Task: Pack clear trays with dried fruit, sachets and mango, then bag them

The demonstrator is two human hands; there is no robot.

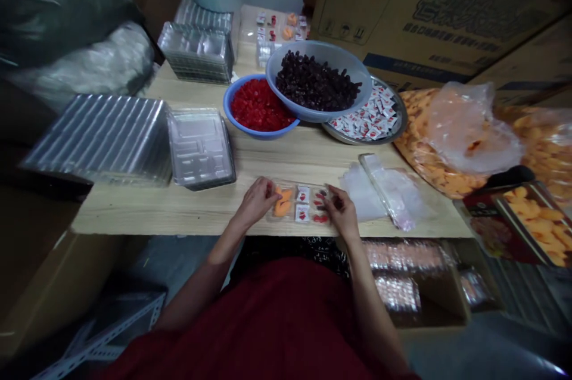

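A small clear tray lies at the near edge of the table, filled with orange pieces on its left, white packets in the middle and red pieces on its right. The left hand rests curled on the tray's left end, fingers touching it. The right hand presses on the right end, fingers bent over the rim. Just right of the tray lie clear bags. Behind stand a blue bowl of red pieces, a grey bowl of dark fruit and a metal plate of packets. Stacked empty trays sit to the left.
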